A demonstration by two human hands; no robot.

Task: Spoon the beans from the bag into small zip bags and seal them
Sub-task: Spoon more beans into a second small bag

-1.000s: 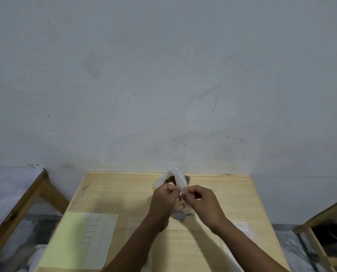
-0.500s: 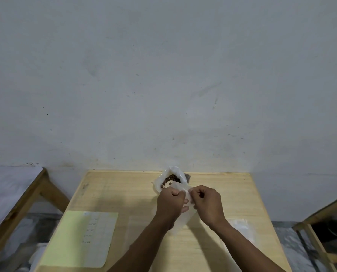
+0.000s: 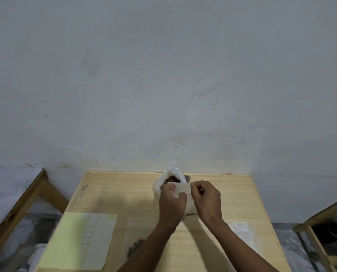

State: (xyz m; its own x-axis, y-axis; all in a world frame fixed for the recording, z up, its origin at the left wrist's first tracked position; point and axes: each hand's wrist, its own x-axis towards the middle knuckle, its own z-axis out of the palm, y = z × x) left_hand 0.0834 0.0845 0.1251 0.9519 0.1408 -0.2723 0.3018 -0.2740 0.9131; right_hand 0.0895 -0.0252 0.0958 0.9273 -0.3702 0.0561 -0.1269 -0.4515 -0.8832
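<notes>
Zip bag (image 3: 181,190) hangs mouth-up, long axis vertical, pinched by left hand (image 3: 172,205) and right hand (image 3: 206,201).

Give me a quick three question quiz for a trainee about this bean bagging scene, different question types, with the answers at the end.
1. True or false: both hands, the left hand and the right hand, hold the small zip bag.
2. Multiple choice: the open bag of beans stands A) at the table's far edge, beyond the hands; B) on the yellow sheet; C) on the floor.
3. Fill in: the yellow paper sheet lies on the wooden table to the person's ____ side.

Key: 1 true; 2 A; 3 left.
</notes>
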